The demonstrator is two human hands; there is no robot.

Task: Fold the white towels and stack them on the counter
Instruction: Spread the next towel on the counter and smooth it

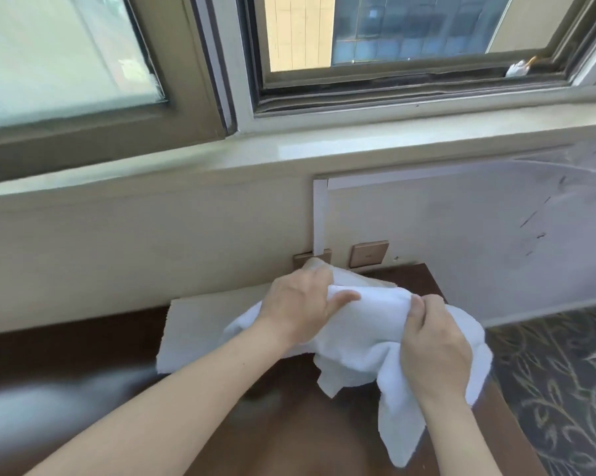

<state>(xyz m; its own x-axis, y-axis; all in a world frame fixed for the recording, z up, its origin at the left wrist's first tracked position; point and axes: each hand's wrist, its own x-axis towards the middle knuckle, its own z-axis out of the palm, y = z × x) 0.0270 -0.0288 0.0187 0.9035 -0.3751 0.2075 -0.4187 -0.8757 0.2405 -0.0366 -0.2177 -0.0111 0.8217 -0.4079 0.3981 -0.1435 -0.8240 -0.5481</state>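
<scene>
A crumpled white towel hangs bunched between both hands above the dark wooden counter. My left hand grips its upper left part, thumb pressed into the cloth. My right hand pinches the upper right part, with loose ends drooping below it toward the counter. A flat white towel lies spread on the counter against the wall, partly hidden behind my left hand and the held towel.
The cream wall carries two tan socket plates just behind the towels. A window sill and windows run above. Patterned carpet lies to the right of the counter's edge.
</scene>
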